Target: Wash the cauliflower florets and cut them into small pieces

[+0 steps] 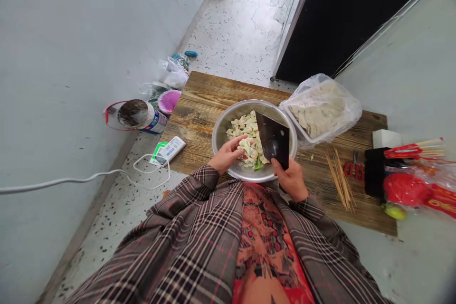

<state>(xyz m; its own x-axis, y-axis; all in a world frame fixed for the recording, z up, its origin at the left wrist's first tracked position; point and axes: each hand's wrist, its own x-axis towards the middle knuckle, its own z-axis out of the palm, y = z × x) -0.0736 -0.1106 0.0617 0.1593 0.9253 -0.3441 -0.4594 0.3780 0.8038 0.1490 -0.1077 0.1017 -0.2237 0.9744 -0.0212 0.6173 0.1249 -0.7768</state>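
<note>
A wide metal bowl (218, 138) stands on the wooden table in front of me, with cut cauliflower pieces (245, 124) in it. Over its left side, my left hand (228, 153) has its fingers closed round a cauliflower floret (245, 146). My right hand (290, 178) grips a cleaver (274, 140) at the bowl's right side, the dark broad blade tilted up above the bowl. The cleaver's handle is hidden in my fist. A bit of green leaf (257, 165) lies near the bowl's front.
A plastic-wrapped tray (320, 109) of pale food sits right of the bowl. Wooden skewers (340, 180), red-handled scissors (354, 170) and red packages (406, 190) lie further right. A white power bank (171, 150) with a cable is at the table's left edge; a bucket (140, 116) stands on the floor.
</note>
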